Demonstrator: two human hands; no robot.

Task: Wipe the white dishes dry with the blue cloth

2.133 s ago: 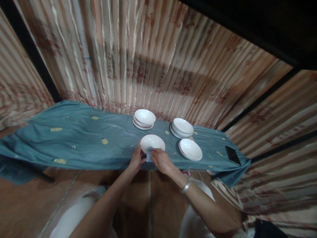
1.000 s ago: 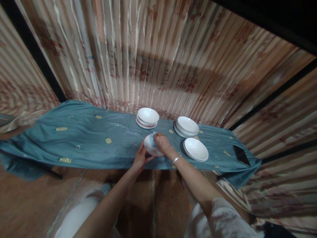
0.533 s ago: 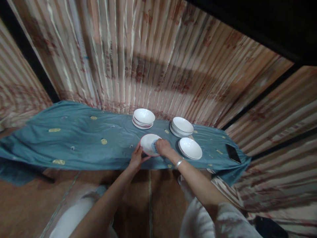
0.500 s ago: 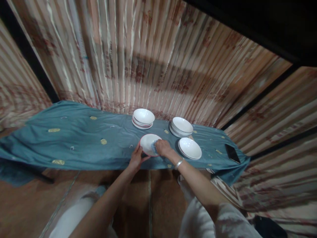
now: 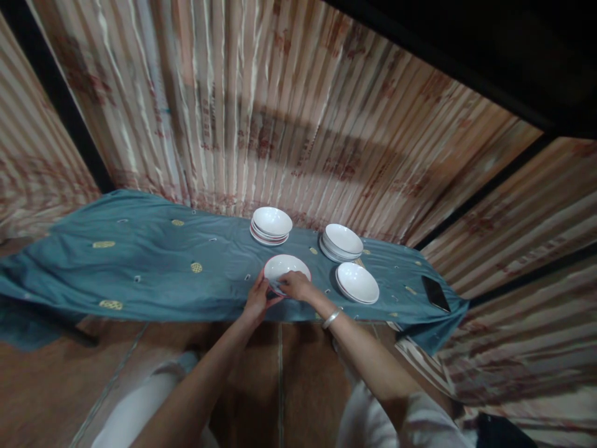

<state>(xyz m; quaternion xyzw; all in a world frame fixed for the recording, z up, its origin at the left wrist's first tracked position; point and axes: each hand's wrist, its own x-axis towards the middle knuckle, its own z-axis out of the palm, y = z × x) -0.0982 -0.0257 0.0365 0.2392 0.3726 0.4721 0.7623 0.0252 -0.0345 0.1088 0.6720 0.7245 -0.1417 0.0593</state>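
A white bowl with a red rim (image 5: 285, 264) is tilted slightly over the front edge of the cloth-covered table. My left hand (image 5: 257, 300) grips its left side, thumb at the rim and fingers beneath. Inside the bowl, my right hand (image 5: 295, 286) is closed on a bluish cloth (image 5: 276, 286), pressed against the inner surface near the front; most of the cloth is hidden by the fingers. A silver bracelet (image 5: 332, 318) circles the right wrist.
Behind the held bowl stands a stack of red-rimmed bowls (image 5: 272, 222). To the right are a taller white stack (image 5: 344, 239) and a lower one (image 5: 358, 283). A black phone (image 5: 435, 294) lies at the right end of the blue-green tablecloth (image 5: 153, 267). Curtains hang behind.
My right hand has moved with the cloth from the bowl's right side toward its front left, uncovering the far right rim. My left hand keeps its hold on the bowl.
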